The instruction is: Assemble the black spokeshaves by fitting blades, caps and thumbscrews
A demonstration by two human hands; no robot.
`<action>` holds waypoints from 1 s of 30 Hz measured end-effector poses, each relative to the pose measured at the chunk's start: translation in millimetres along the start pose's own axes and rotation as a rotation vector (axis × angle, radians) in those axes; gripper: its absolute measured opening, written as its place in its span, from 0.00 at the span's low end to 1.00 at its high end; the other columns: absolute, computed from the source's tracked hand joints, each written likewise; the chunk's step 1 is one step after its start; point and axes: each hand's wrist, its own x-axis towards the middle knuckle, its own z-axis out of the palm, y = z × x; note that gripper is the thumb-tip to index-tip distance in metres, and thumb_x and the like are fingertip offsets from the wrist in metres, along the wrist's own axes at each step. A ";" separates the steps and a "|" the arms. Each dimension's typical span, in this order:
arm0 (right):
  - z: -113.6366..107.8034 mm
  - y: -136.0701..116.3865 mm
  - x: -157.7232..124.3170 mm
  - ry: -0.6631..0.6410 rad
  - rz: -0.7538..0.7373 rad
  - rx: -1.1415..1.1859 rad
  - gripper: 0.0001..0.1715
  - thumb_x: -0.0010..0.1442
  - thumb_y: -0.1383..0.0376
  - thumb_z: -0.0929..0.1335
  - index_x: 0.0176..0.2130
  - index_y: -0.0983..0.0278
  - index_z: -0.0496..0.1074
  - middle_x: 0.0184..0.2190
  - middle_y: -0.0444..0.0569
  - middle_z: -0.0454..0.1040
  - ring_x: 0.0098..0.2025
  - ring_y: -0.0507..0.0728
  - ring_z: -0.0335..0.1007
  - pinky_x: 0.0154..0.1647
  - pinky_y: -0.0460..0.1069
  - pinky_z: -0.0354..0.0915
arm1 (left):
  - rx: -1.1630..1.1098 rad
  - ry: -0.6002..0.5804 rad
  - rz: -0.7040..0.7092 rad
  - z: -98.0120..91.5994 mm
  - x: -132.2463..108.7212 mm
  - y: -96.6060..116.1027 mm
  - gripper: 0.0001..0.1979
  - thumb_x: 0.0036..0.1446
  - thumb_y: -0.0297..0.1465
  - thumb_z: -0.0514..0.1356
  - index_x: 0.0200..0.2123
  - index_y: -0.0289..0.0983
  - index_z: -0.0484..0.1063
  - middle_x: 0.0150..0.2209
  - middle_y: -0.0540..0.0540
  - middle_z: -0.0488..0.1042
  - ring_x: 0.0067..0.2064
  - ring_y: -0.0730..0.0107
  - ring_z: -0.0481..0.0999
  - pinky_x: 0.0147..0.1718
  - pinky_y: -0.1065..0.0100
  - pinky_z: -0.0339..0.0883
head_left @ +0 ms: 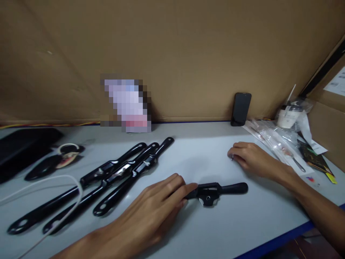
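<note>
Our left hand (159, 205) has its fingers closed on the left end of a black tool (208, 192), at the front of the pale table (212, 158). Our right hand (249, 158) pinches a small shiny bit (232, 157), up past the tool. Three more black tools (104, 184) lie side by side on our left.

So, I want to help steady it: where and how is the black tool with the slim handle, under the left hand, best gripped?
I'd grip the black tool by its slim, round-ended handle, coming from the right. That handle points right and lies uncovered, while the left hand covers the other end and the middle widens into a broad black plate.
</note>
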 end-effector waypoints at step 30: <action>6.6 -87.3 -15.7 0.062 -0.378 0.156 0.20 0.66 0.81 0.63 0.49 0.69 0.79 0.36 0.53 0.74 0.38 0.59 0.67 0.38 0.51 0.70 | 0.008 0.003 0.026 0.2 1.7 -0.8 0.18 0.73 0.19 0.47 0.59 0.36 0.67 0.39 0.46 0.75 0.36 0.64 0.77 0.32 0.66 0.71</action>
